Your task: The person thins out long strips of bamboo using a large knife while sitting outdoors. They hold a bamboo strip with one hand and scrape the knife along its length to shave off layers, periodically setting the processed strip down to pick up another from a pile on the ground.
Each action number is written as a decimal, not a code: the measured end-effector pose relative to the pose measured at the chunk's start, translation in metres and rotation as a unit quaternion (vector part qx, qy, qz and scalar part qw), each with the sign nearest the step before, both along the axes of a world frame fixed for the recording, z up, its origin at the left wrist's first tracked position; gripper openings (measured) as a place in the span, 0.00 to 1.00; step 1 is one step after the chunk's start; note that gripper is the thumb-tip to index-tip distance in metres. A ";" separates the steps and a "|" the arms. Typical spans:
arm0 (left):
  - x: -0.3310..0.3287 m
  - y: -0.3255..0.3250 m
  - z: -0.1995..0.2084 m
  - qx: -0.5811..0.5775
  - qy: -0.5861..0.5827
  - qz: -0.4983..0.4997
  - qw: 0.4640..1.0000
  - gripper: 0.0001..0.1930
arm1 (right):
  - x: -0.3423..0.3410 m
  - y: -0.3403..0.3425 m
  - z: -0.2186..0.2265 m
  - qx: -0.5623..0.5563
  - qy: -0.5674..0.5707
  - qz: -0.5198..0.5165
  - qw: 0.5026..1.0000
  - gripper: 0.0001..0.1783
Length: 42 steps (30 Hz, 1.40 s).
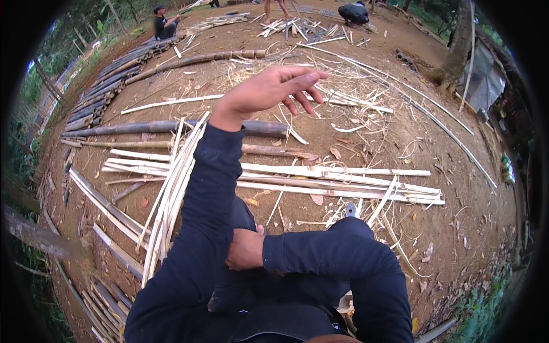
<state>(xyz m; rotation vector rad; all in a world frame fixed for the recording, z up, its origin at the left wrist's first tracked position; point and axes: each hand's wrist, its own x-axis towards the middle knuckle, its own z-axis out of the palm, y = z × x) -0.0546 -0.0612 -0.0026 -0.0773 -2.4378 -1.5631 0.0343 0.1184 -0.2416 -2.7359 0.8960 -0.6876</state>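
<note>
While the left hand [275,91] hangs raised, fingers loose and empty, the right hand's [246,250] fingers are obscured, grip undetermined; pale bamboo strips [337,183] lie on ground [480,223] ahead, judged light, springy, best gripped mid-length.

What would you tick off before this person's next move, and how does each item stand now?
1. Left hand free: ok, raised with nothing visible in it.
2. Right hand free: cannot tell, its fingers are mostly hidden.
3. Pale strips in separate piles: not ok, two bundles cross at left.
4. Ground swept: not ok, shavings lie scattered.
5. Seated person well away: ok, near the far edge.
</note>
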 end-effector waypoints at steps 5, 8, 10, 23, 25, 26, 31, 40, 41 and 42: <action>0.068 -0.005 0.041 0.057 0.289 -0.116 0.949 0.49 | 0.000 -0.021 -0.008 0.005 0.035 0.020 0.999 0.26; 0.081 -0.023 0.023 0.114 0.244 -0.103 0.957 0.49 | 0.002 -0.025 -0.007 0.017 0.083 0.035 0.996 0.27; 0.057 -0.018 -0.030 0.159 0.169 0.082 0.969 0.36 | -0.007 -0.052 0.059 0.240 0.264 0.132 0.925 0.23; 0.005 -0.014 -0.175 -0.154 -0.148 0.026 0.977 0.29 | -0.023 -0.050 0.035 0.107 0.130 -0.009 0.986 0.17; 0.021 -0.044 -0.175 -0.187 -0.205 0.077 0.958 0.29 | -0.027 -0.061 0.040 0.244 0.204 0.052 0.947 0.19; 0.028 -0.062 -0.176 -0.194 -0.209 0.092 0.954 0.32 | -0.027 -0.065 0.044 0.313 0.239 0.079 0.916 0.20; 0.120 -0.147 -0.276 0.052 -0.164 0.391 0.904 0.30 | -0.016 -0.077 0.059 0.073 0.180 0.090 0.977 0.28; 0.378 -0.128 -0.480 -0.331 -0.413 0.628 0.571 0.27 | -0.011 -0.074 0.060 0.038 0.256 0.117 0.959 0.30; 0.387 -0.130 -0.484 -0.342 -0.428 0.618 0.563 0.27 | -0.011 -0.072 0.058 0.025 0.257 0.116 0.959 0.30; 0.394 -0.132 -0.489 -0.353 -0.443 0.609 0.555 0.27 | -0.010 -0.070 0.057 0.012 0.259 0.116 0.959 0.30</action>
